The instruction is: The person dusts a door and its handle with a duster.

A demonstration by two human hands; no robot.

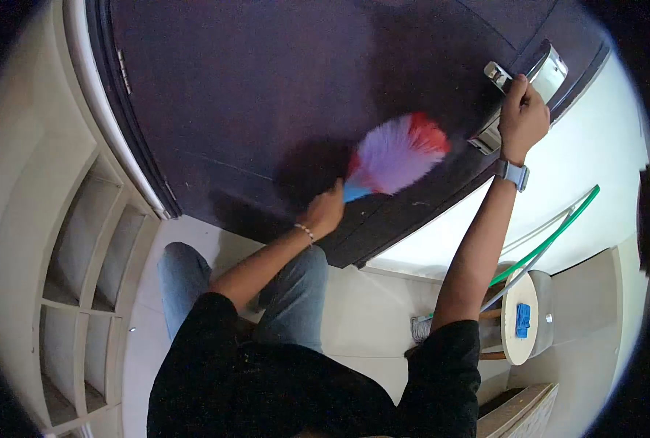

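Note:
My left hand [323, 212] is closed round the blue handle of a fluffy duster [398, 155] with purple and red fibres. The duster's head lies over the lower part of a dark brown door [252, 87]; whether it touches the surface is hard to tell. At the upper right, my right hand [524, 120] is wrapped round the silver door handle [498, 75], beside a shiny lock plate [549, 75]. A watch is on my right wrist and a beaded bracelet on my left.
Built-in shelves [84, 314] line the left side. At the right, a green pole [558, 233] and a grey one lean near a small round table [513, 350] with a blue cloth [522, 321] on it. A wooden box [525, 412] stands at the lower right.

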